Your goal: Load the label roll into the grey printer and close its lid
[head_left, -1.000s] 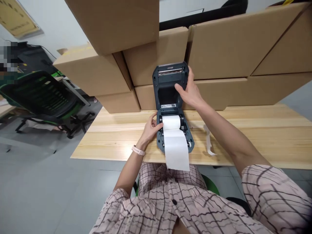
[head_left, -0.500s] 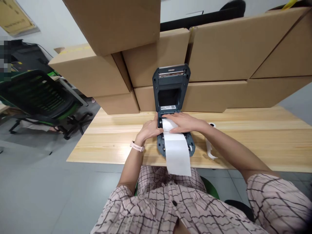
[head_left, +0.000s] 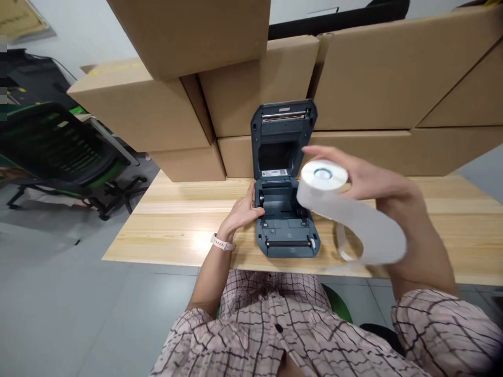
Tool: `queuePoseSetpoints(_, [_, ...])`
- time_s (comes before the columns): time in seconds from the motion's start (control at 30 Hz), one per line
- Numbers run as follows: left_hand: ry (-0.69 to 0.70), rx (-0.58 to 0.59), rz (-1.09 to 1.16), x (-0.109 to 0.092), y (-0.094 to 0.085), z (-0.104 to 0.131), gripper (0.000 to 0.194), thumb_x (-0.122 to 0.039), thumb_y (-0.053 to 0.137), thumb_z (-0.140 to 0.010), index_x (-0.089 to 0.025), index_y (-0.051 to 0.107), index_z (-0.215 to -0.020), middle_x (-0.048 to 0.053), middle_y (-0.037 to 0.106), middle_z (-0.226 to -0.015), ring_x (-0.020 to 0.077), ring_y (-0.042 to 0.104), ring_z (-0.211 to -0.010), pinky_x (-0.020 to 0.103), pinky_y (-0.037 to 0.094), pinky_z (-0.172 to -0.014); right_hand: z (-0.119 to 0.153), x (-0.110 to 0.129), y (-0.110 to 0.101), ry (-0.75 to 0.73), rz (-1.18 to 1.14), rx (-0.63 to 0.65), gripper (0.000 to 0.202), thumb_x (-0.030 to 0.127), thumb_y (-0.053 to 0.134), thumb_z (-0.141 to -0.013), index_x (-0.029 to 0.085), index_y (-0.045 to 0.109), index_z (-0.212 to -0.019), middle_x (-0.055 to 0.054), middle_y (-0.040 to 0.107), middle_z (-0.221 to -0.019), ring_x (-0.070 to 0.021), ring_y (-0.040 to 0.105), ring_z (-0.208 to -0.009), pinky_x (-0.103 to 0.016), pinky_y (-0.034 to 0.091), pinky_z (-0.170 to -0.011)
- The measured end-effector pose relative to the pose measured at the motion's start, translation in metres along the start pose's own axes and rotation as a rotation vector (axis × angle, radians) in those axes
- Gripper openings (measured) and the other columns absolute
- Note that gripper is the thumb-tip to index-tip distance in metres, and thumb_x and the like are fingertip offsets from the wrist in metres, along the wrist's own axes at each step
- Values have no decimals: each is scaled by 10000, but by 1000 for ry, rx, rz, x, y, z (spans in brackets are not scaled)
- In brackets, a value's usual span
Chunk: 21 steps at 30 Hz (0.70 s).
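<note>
A dark grey label printer (head_left: 288, 231) stands on the table with its lid (head_left: 283, 136) raised and its roll bay showing bare. My left hand (head_left: 242, 211) grips the printer's left side wall, its thumb bent over the rim. To the right of the printer, my right hand (head_left: 363, 175) holds up a white label roll (head_left: 310, 195), its fingers around the far side and edge. A long loose tail of paper (head_left: 377, 238) hangs from the roll in a curve, blurred by motion, in front of my right forearm.
Cardboard boxes (head_left: 365, 78) are stacked along the back of the wooden table (head_left: 188, 220), behind the raised lid. One more box (head_left: 196, 36) juts out above. An office chair (head_left: 58, 152) stands on the left. A curled white strip (head_left: 341, 242) shows beside the printer.
My right hand has lifted the label roll out of the printer and carried it up to the right, its paper tail swinging along. My left hand has stayed at the printer's left side.
</note>
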<state>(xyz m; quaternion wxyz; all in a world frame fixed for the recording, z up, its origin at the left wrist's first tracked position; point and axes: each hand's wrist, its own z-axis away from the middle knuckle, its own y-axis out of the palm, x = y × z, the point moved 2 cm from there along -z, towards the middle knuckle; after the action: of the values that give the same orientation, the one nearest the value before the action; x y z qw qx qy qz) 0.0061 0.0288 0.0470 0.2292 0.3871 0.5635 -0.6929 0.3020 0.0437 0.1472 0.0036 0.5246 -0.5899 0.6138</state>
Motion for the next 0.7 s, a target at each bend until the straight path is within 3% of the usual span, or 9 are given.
queuePoseSetpoints(0.1, [-4, -5, -29, -1, 1, 0, 1067, -257, 618, -750, -144, 177, -1715, -6, 632, -755, 225, 598, -702, 320, 432, -688, 13, -23, -20, 113, 87, -170, 1023, 674, 720, -836, 195, 366, -1668, -169, 537, -1603, -421, 646, -1325, -506, 559, -1029])
queuePoseSetpoints(0.17, [-19, -4, -42, -2, 0, 1, 1066, -256, 609, -748, -146, 176, -1716, -4, 632, -756, 228, 600, -710, 321, 430, -687, 14, -48, -20, 197, 98, -222, 950, 618, 689, -872, 166, 395, -1654, -171, 540, -1604, -440, 634, -1333, -532, 555, -1027])
queuePoseSetpoints(0.27, [-24, 10, -40, -3, -1, 2, 1059, -263, 602, -754, -161, 174, -1716, -4, 637, -770, 221, 601, -722, 314, 424, -682, 7, -86, -4, 306, -4, -238, 1012, 489, 839, -749, 203, 435, -1632, -147, 590, -1567, -451, 622, -1356, -580, 524, -1124])
queuePoseSetpoints(0.37, [-21, 27, -17, -4, -1, 2, 1060, -265, 596, -756, -170, 161, -1717, -12, 622, -768, 209, 591, -720, 304, 412, -673, -1, -113, 20, 385, -133, -246, 1081, 370, 919, -612, 239, 481, -1592, -138, 550, -1609, -452, 559, -1435, -610, 462, -1218])
queuePoseSetpoints(0.47, [-18, 42, 9, -3, -1, 2, 1067, -262, 592, -755, -160, 144, -1719, -25, 599, -733, 199, 571, -694, 299, 400, -659, 1, -127, 37, 460, -269, -227, 1111, 348, 922, -601, 228, 451, -1599, -152, 513, -1637, -434, 531, -1470, -607, 440, -1238])
queuePoseSetpoints(0.6, [-8, 53, 48, 2, 0, 0, 1064, -261, 590, -759, -164, 141, -1719, -25, 602, -743, 187, 548, -675, 300, 402, -661, 40, -139, 31, 470, -506, -303, 1019, 404, 880, -736, 348, 384, -1624, -104, 566, -1603, -351, 501, -1520, -602, 401, -1266])
queuePoseSetpoints(0.7, [1, 41, 45, 4, 0, -1, 1065, -273, 604, -758, -166, 155, -1718, -26, 589, -741, 188, 531, -679, 303, 396, -666, 90, -144, 24, 471, -659, -314, 819, 430, 842, -797, 413, 491, -1537, -84, 595, -1579, -331, 508, -1518, -603, 434, -1241])
